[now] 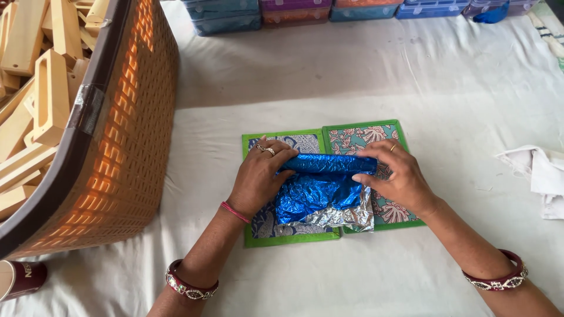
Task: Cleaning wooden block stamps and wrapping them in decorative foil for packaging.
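A shiny blue foil sheet (314,194) with a silver underside lies half rolled on two green-edged patterned boards (288,236) set side by side on the white cloth. My left hand (258,176) grips the left end of the blue roll, fingers curled over it. My right hand (396,176) presses on the right end of the roll, fingertips on the foil. The loose crumpled part of the foil spreads toward me between my wrists.
A large orange woven basket (126,135) full of wooden blocks (50,94) stands at the left. A maroon cup (20,279) sits at the bottom left. Coloured plastic boxes (294,13) line the far edge. A crumpled white cloth (537,173) lies at the right.
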